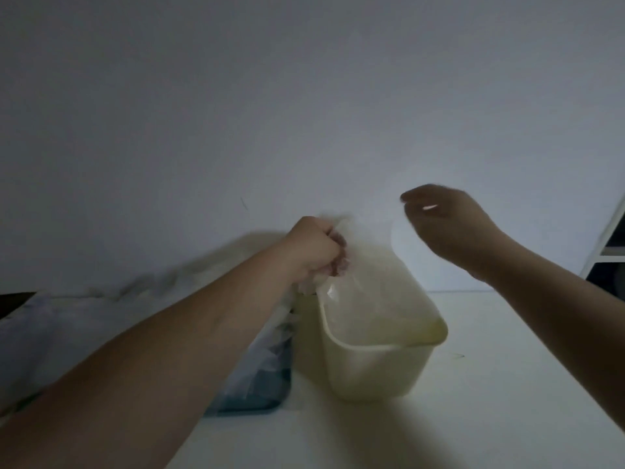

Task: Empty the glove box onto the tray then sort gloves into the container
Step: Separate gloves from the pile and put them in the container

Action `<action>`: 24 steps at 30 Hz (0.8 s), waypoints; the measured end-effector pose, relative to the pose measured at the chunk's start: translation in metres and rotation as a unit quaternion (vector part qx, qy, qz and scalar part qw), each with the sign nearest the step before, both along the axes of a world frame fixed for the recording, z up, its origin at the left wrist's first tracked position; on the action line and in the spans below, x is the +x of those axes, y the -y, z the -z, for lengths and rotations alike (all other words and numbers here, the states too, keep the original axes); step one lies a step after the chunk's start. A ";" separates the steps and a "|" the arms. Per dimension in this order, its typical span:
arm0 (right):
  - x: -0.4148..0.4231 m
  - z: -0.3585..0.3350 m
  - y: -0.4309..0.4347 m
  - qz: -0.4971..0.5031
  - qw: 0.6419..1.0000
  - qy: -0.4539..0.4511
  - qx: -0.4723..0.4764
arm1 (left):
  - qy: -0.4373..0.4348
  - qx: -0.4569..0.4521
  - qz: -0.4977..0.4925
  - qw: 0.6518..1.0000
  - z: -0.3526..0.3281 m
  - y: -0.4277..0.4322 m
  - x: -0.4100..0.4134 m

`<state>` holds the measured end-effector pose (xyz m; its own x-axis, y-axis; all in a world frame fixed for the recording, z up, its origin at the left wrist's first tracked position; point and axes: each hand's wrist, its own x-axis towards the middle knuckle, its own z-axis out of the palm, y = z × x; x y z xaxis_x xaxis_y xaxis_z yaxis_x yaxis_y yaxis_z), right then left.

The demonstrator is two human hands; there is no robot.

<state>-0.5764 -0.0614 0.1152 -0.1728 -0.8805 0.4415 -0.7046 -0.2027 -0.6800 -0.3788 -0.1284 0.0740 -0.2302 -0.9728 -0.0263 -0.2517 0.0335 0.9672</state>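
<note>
A pale yellow plastic container stands on the white table, right of a dark blue tray. Thin clear gloves lie heaped on the tray, partly hidden by my left forearm. My left hand grips a clear plastic glove that hangs above the container's back end. My right hand is raised higher, to the right of the container, fingers loosely curled; I cannot tell whether it pinches the glove's far edge. The glove box is not in view.
The white table runs to a plain wall behind. Crumpled white material lies along the wall at the left. A white shelf frame stands at the right edge. The scene is dim and blurred.
</note>
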 end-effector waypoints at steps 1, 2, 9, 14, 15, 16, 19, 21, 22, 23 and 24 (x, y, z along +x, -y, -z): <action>0.009 0.000 -0.012 -0.040 0.998 -0.017 0.043 | 0.026 -0.007 -0.013 1.000 0.005 0.003 -0.004; 0.020 0.003 -0.021 -0.083 0.991 -0.038 0.096 | 0.045 -0.012 -0.025 0.999 0.010 0.007 -0.006; 0.078 0.054 0.005 -0.128 0.882 -0.341 0.301 | 0.084 -0.115 -0.093 0.986 0.007 -0.006 0.020; 0.081 0.085 0.036 -0.156 0.838 -0.388 0.350 | 0.131 -0.158 -0.116 0.972 0.013 -0.043 0.082; 0.080 0.090 0.036 -0.157 0.813 -0.422 0.369 | 0.179 -0.158 -0.103 0.966 0.019 -0.050 0.096; 0.078 0.093 0.036 -0.158 0.787 -0.453 0.387 | 0.238 -0.158 -0.086 0.954 0.027 -0.055 0.108; 0.083 0.080 0.023 -0.159 0.761 -0.479 0.408 | 0.387 -0.149 -0.047 0.909 0.055 -0.062 0.141; 0.090 0.061 0.015 -0.149 0.782 -0.472 0.378 | 0.437 -0.139 -0.039 0.888 0.071 -0.064 0.156; 0.093 0.051 0.011 -0.138 0.793 -0.470 0.362 | 0.448 -0.131 -0.036 0.884 0.078 -0.064 0.162; 0.096 0.042 0.007 -0.126 0.803 -0.471 0.343 | 0.455 -0.130 -0.036 0.880 0.085 -0.063 0.166; 0.100 0.035 0.004 -0.115 0.813 -0.472 0.320 | 0.459 -0.135 -0.038 0.877 0.091 -0.061 0.169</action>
<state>-0.4767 -0.0656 0.0798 0.1793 -0.9431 -0.2800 -0.9673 -0.2209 0.1243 -0.2095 -0.0671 -0.0170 -0.1662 -0.9838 0.0673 -0.9322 0.1790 0.3145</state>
